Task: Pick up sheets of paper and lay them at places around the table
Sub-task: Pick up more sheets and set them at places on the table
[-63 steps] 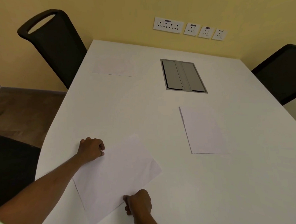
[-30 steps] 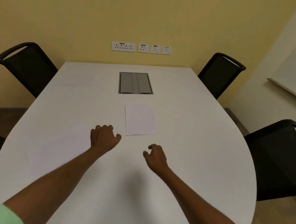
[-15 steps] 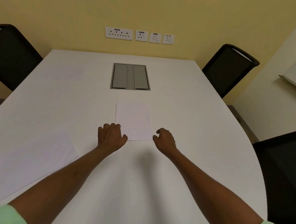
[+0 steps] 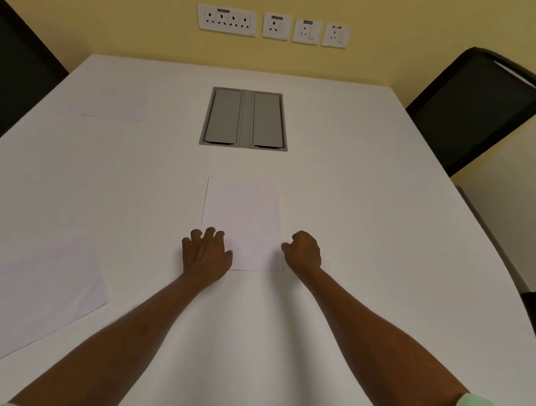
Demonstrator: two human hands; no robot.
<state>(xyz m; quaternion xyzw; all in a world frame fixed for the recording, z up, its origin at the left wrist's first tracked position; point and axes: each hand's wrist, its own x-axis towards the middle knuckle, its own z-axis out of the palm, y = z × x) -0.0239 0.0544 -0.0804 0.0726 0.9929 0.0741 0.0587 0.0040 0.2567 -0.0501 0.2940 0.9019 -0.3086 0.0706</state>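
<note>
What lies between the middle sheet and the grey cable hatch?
Nothing: in the head view, only bare white table separates the middle sheet from the grey cable hatch.

Left hand [image 4: 206, 255] splayed flat, right hand [image 4: 303, 251] curled (both palms down)

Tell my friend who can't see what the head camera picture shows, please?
Two bare hands, the left hand and the right hand, rest at the near corners of a sheet of paper in the middle of a white table. Two more sheets lie to the left, one near and one far. Black chairs stand by a yellow wall.
</note>
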